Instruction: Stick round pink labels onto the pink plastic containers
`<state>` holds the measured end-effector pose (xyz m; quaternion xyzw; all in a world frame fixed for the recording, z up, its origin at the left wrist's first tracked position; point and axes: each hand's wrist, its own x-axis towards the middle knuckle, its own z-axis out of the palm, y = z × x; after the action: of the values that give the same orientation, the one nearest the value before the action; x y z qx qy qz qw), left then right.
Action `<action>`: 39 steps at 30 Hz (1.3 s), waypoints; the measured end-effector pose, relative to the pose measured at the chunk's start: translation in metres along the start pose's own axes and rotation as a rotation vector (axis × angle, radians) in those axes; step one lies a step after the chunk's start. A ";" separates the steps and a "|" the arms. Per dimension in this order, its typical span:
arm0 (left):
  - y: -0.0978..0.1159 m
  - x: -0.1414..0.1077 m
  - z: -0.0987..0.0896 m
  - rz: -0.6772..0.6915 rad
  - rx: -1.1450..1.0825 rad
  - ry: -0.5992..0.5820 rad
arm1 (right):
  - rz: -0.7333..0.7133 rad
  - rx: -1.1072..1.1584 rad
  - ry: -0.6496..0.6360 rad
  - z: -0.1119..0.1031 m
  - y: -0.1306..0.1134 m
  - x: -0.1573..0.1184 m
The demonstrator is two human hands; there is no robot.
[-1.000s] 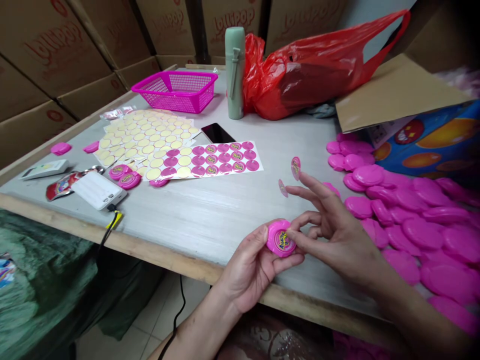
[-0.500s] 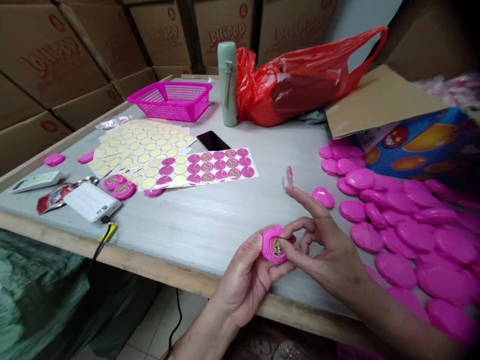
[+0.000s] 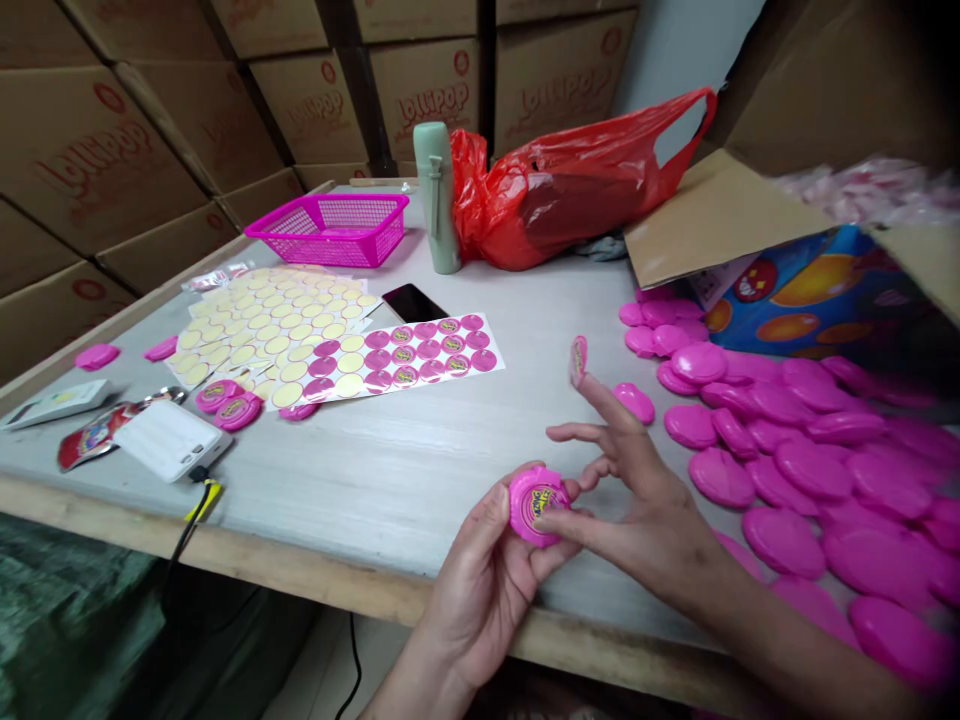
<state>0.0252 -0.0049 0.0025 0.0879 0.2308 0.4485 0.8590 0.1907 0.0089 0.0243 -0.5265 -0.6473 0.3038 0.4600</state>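
My left hand (image 3: 480,560) is closed around the edge of a round pink plastic case (image 3: 537,508), above the table's front edge. The case has a round printed label on its face. With its thumb on that label, my right hand (image 3: 637,490) has its other fingers spread. A round sticker (image 3: 578,358) clings to its raised index fingertip. Behind that hand lies a loose pink case (image 3: 634,403). To the left, a sheet of round pink stickers (image 3: 429,352) lies partly peeled, with yellowish circles showing on the bare part.
Many pink cases (image 3: 814,470) are heaped at right by an open carton (image 3: 697,215). A pink basket (image 3: 367,245), green flask (image 3: 439,200) and red plastic bag (image 3: 570,190) stand at the back. A phone (image 3: 414,303), used backing sheets (image 3: 255,325) and a white power bank (image 3: 174,440) lie left.
My right middle finger has lifted off the case and the fingers have spread, while the thumb stays on the label. The case has turned slightly in my left hand. The whole view has shifted a little.
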 end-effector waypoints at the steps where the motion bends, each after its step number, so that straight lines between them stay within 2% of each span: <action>1: 0.000 0.000 0.000 0.000 0.014 -0.024 | 0.079 0.075 -0.018 0.000 0.001 0.002; 5: 0.000 -0.002 0.000 -0.015 0.096 -0.117 | 0.361 0.441 -0.158 0.000 0.007 0.011; 7: 0.000 -0.003 0.001 -0.024 0.114 -0.111 | 0.367 0.464 -0.112 -0.001 0.010 0.015; 9: -0.001 -0.003 0.003 -0.020 0.102 -0.073 | 0.234 0.330 0.003 -0.001 0.014 0.015; 11: -0.002 -0.003 0.005 -0.018 0.086 -0.033 | 0.026 0.128 -0.007 -0.001 0.017 0.014; 13: -0.001 -0.002 0.005 -0.015 0.078 -0.002 | -0.111 -0.038 -0.198 -0.002 0.022 0.011; 15: 0.001 0.000 0.004 -0.011 0.068 0.009 | -0.152 -0.152 -0.409 -0.005 0.027 0.009; 17: 0.003 0.002 0.002 -0.005 0.048 0.011 | -0.158 -0.228 -0.504 -0.008 0.029 0.008; 19: 0.004 0.002 0.001 -0.001 0.048 0.020 | -0.142 -0.210 -0.436 -0.009 0.027 0.008; 23: -0.001 -0.002 0.003 -0.033 0.152 -0.006 | -0.128 -0.086 -0.130 0.001 0.020 0.010; 25: -0.003 -0.003 0.005 -0.063 0.198 -0.029 | -0.156 -0.143 -0.048 0.004 0.023 0.014; 30: -0.006 -0.002 0.007 -0.043 0.193 0.029 | -0.125 -0.284 0.228 0.004 0.027 0.019; 31: -0.008 -0.001 0.007 -0.043 0.198 0.026 | -0.170 -0.298 0.223 0.007 0.024 0.017; 34: -0.010 0.000 0.009 -0.085 0.253 -0.016 | -0.347 -0.358 0.066 0.017 0.016 0.011; 36: -0.002 -0.001 0.008 -0.080 0.307 0.005 | -0.362 -0.393 0.029 0.015 0.016 0.012; 38: 0.021 -0.002 0.001 0.047 0.422 0.127 | -0.288 -0.427 0.064 -0.003 0.023 0.020; 39: 0.038 -0.003 -0.006 0.178 0.525 0.237 | -0.250 -0.448 0.070 -0.016 0.029 0.025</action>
<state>-0.0068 0.0145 0.0121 0.2738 0.4287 0.4543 0.7314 0.2170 0.0387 0.0118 -0.5415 -0.7422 0.0752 0.3877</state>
